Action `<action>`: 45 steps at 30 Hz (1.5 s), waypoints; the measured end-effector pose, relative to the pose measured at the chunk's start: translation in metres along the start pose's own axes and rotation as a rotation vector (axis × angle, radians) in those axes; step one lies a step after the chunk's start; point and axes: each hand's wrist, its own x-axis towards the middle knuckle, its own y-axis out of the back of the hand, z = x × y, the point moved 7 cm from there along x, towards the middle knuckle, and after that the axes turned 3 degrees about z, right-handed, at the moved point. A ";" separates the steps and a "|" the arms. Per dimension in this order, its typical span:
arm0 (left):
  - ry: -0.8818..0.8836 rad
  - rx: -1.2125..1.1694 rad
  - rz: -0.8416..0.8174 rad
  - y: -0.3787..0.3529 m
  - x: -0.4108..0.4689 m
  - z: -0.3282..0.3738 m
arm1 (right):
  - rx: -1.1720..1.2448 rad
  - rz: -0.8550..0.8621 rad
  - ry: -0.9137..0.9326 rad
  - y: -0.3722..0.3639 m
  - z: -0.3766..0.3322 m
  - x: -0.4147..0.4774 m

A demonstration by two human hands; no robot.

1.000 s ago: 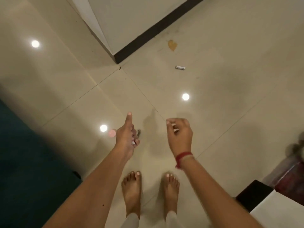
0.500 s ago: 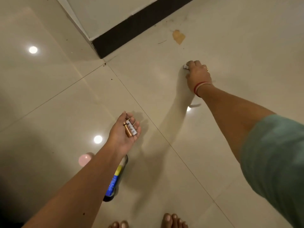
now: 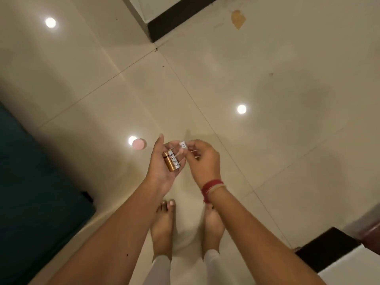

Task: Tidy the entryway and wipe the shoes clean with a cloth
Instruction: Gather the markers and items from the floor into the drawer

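My left hand is palm up at chest height over the beige tiled floor, cradling two small batteries, one copper-coloured and one white. My right hand, with a red thread band on the wrist, pinches a small white battery at its fingertips right beside the left palm. No shoes and no cloth are in view.
A pink round lid lies on the floor left of my hands. A brown stain marks the tile near the dark skirting of a wall corner. A teal mat lies at left; a black-and-white box at lower right. My bare feet stand below.
My right hand lifted the small white battery off the floor and brought it back beside the left palm. I straightened up, so the view rose away from the floor.
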 end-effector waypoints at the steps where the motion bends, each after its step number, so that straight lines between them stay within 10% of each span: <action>1: 0.005 0.002 0.011 0.002 -0.001 -0.005 | -0.011 0.010 -0.029 -0.005 0.005 -0.009; 10: -0.045 0.070 0.111 0.072 -0.057 -0.002 | -0.078 -0.047 0.105 -0.050 -0.049 -0.119; 19: -0.078 0.178 0.234 0.154 0.001 0.007 | -0.085 0.181 -0.406 -0.078 0.073 -0.048; 29: -0.028 0.113 0.228 0.166 0.028 -0.003 | -0.310 0.222 -0.479 -0.086 0.085 0.006; 45: 0.009 0.205 -0.150 0.110 -0.015 0.008 | 0.116 0.007 -0.227 -0.088 -0.016 -0.059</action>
